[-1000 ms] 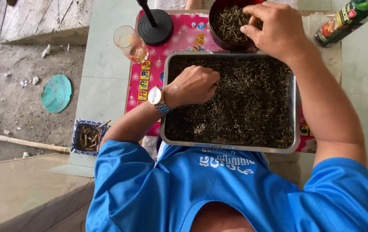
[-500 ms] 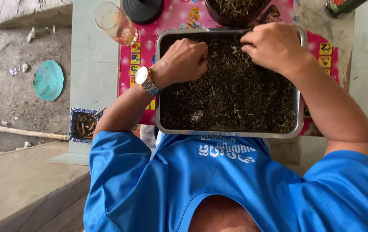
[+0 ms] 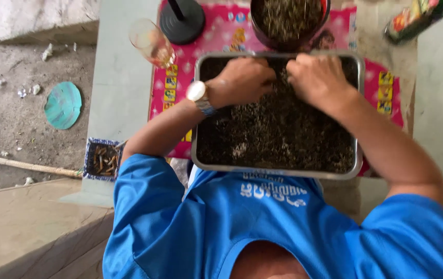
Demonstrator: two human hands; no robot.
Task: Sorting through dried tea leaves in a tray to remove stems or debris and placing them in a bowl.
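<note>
Tray w/ dark loose bits: light, crumbly, take by pinch; left hand & right hand fingers curled in, grip unclear.

Quick count of what's in view: two hands, left and right, one watch on the left wrist. One metal tray full of dark dried bits, way too many to count. One round bowl of the same stuff behind it. One glass, one black round base with a rod sticking up, one bottle lying at the top right corner, one pink mat under it all. Off the surface: one small patterned box with brown pieces inside, one broom, one teal disc on the ground, plus a few white scraps, maybe five or six, hard to tell
</note>
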